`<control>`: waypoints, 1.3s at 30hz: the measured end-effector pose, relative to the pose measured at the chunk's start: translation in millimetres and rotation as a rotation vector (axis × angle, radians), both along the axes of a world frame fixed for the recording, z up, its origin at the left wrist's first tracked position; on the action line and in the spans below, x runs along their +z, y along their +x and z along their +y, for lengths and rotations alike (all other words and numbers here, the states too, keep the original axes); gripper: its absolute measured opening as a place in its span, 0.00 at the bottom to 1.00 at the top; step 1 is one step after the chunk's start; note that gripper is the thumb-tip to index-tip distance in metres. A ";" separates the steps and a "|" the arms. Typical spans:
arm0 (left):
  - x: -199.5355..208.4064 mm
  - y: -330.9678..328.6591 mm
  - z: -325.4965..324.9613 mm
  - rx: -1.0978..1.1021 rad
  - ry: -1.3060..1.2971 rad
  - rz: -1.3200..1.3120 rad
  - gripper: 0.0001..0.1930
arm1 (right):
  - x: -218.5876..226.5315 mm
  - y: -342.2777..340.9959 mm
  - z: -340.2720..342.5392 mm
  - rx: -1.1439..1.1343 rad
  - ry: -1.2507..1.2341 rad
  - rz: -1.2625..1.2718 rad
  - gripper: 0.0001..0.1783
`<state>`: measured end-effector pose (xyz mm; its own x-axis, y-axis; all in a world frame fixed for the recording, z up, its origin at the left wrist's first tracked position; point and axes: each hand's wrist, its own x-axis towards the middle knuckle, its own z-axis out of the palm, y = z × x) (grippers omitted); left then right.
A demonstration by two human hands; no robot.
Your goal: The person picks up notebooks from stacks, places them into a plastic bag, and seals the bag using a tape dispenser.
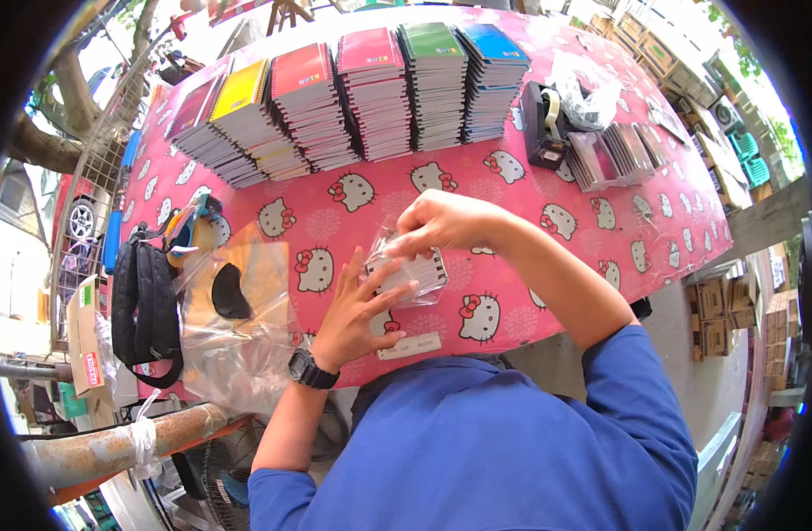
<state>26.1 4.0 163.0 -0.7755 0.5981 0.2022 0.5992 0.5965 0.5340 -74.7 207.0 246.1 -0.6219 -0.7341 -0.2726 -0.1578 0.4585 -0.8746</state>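
Note:
In front of me a small spiral notebook [408,273] lies in a clear plastic bag [435,294] on the pink table. Stretched and spread, the fingers of my left hand [363,307] rest along the bag's left side. My right hand [441,221] is bent over the far end of the bag, its fingers pinched on the plastic. A white strip with printing [409,345] lies by the near table edge, just below the bag.
Tall stacks of spiral notebooks [375,97] line the far side. Right of them are a tape dispenser [545,124], crumpled plastic [587,93] and smaller spiral notebooks [611,157]. Clear plastic sheets [238,350], a dark curved piece [231,292] and a black bag [145,305] lie left.

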 end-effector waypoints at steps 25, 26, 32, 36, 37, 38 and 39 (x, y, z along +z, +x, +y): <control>-9.2 4.0 34.4 0.453 0.698 0.066 0.45 | -84.4 32.0 21.2 -0.526 -0.200 -0.134 0.13; -14.0 -1.4 30.9 0.443 0.643 0.012 0.48 | -85.7 38.3 10.8 -0.529 -0.329 -0.056 0.12; -16.4 -21.3 18.3 0.223 0.446 -0.017 0.38 | -61.3 49.4 22.8 -0.247 -0.444 0.568 0.18; -18.9 -18.5 13.9 0.176 0.449 0.031 0.24 | -62.5 54.4 27.8 -0.167 -0.247 0.699 0.44; -20.7 -15.7 13.5 0.186 0.454 0.025 0.24 | -66.0 62.1 25.0 -0.106 -0.166 0.750 0.40; -20.9 -14.4 14.2 0.192 0.477 0.030 0.23 | -72.0 69.2 22.6 -0.158 -0.172 0.796 0.37; -21.6 -13.6 15.1 0.197 0.501 0.034 0.22 | -79.5 74.3 19.7 -0.211 -0.177 0.841 0.34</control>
<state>12.5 19.1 141.4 -0.8515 0.2657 0.4521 0.5234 0.3764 0.7645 -0.4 226.7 166.5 -0.6923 -0.5696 0.4430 -0.7083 0.4194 -0.5678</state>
